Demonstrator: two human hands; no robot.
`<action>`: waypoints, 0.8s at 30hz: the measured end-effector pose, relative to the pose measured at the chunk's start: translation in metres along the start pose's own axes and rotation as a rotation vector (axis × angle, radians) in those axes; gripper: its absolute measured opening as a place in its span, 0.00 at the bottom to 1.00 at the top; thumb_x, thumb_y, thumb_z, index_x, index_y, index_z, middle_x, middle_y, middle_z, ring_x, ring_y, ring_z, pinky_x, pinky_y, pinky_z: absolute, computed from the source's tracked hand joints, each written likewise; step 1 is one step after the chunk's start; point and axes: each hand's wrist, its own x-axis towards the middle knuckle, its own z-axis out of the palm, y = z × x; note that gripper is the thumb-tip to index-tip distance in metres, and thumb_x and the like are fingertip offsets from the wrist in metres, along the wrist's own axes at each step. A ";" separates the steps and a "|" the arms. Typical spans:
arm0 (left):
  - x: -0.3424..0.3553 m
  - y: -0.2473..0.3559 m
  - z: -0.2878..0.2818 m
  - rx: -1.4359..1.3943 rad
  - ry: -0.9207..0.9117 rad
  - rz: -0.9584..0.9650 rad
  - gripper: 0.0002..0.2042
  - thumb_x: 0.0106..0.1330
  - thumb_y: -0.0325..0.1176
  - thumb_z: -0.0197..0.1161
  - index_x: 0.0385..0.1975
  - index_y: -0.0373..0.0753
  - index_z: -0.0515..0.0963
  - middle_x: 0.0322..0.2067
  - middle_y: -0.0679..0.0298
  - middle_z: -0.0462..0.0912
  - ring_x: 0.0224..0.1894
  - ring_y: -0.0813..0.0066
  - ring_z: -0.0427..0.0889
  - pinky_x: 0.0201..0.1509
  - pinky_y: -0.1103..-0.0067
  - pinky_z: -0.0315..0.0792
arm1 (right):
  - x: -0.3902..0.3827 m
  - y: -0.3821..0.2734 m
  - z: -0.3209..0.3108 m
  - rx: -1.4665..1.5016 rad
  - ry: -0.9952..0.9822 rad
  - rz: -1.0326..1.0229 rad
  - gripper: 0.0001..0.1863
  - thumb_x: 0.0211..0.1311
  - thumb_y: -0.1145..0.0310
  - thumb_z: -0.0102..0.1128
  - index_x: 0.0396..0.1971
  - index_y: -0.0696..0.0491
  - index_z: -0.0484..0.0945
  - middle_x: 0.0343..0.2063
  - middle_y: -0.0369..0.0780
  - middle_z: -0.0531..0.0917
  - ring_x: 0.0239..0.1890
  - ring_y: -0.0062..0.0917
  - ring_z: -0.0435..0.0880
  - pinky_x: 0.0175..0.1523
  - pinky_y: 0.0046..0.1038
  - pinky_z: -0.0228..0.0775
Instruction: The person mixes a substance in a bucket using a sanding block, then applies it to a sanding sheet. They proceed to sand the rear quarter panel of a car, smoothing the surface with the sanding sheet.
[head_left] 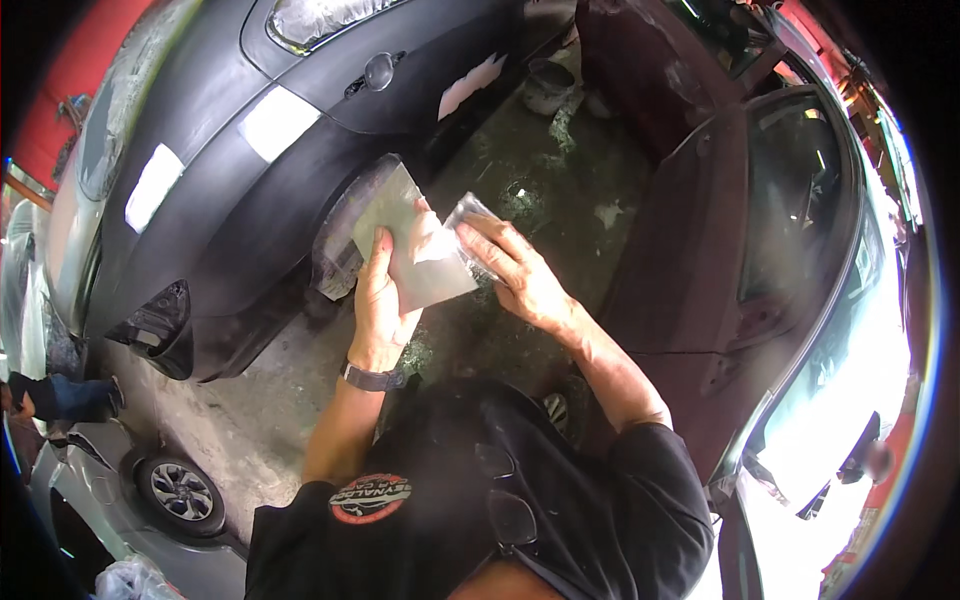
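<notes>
My left hand (380, 285) holds a flat, pale rectangular plate (428, 276) upright at an angle, thumb on its near face. A pale pinkish-white lump of paste (428, 243) sits on the plate's right side. My right hand (510, 270) grips a small, flat, shiny spreader (472, 208), whose edge meets the paste at the plate's right edge. Beyond them is a dark grey car body (200, 230) with white patches (278, 124) and a pale pink patch (470, 87), and a masked wheel area (335, 240) behind the plate.
A dark maroon car (680, 260) stands at my right. A bucket (548, 88) sits on the stained floor (535, 160) ahead. At lower left are a silver car's wheel (180, 492) and another person's legs in jeans (85, 398). A red surface (50, 90) shows at far upper left.
</notes>
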 end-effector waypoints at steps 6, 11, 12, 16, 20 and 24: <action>0.004 -0.008 -0.028 -0.183 -0.145 -0.400 0.23 0.74 0.45 0.56 0.59 0.34 0.70 0.48 0.62 0.81 0.47 0.73 0.82 0.52 0.73 0.79 | -0.001 0.000 -0.008 0.546 0.053 0.473 0.29 0.57 0.89 0.46 0.59 0.54 0.76 0.53 0.46 0.80 0.55 0.36 0.80 0.60 0.30 0.71; -0.006 0.005 -0.007 0.358 0.073 0.024 0.19 0.75 0.44 0.55 0.53 0.33 0.75 0.44 0.63 0.83 0.45 0.80 0.82 0.47 0.77 0.79 | 0.022 -0.026 -0.060 0.503 0.101 0.041 0.28 0.54 0.90 0.53 0.56 0.56 0.78 0.53 0.46 0.81 0.52 0.37 0.82 0.52 0.33 0.77; -0.005 0.006 -0.014 0.512 0.037 0.062 0.19 0.75 0.45 0.55 0.50 0.33 0.77 0.40 0.65 0.83 0.41 0.82 0.81 0.42 0.79 0.78 | 0.030 -0.030 -0.065 0.266 0.030 0.082 0.27 0.53 0.85 0.56 0.56 0.54 0.78 0.53 0.45 0.80 0.54 0.40 0.80 0.56 0.39 0.74; -0.001 0.007 -0.023 1.007 0.007 0.268 0.21 0.77 0.45 0.52 0.33 0.33 0.81 0.21 0.76 0.76 0.22 0.92 0.69 0.22 0.85 0.62 | 0.031 0.004 -0.042 -0.651 -0.124 -0.109 0.24 0.65 0.60 0.48 0.61 0.46 0.75 0.59 0.41 0.75 0.61 0.40 0.72 0.67 0.49 0.56; 0.001 0.002 -0.024 1.159 0.139 0.438 0.20 0.77 0.43 0.52 0.34 0.31 0.81 0.22 0.74 0.76 0.24 0.91 0.68 0.25 0.83 0.63 | 0.008 -0.008 -0.009 -0.288 -0.373 -0.163 0.50 0.61 0.27 0.09 0.67 0.44 0.67 0.64 0.43 0.69 0.66 0.43 0.65 0.70 0.52 0.47; 0.005 0.006 -0.022 0.973 0.223 0.439 0.19 0.77 0.43 0.52 0.36 0.30 0.80 0.25 0.72 0.76 0.28 0.87 0.71 0.31 0.78 0.68 | -0.012 -0.015 0.010 -0.409 -0.419 -0.234 0.32 0.68 0.44 0.32 0.66 0.41 0.68 0.63 0.39 0.71 0.63 0.40 0.71 0.67 0.54 0.55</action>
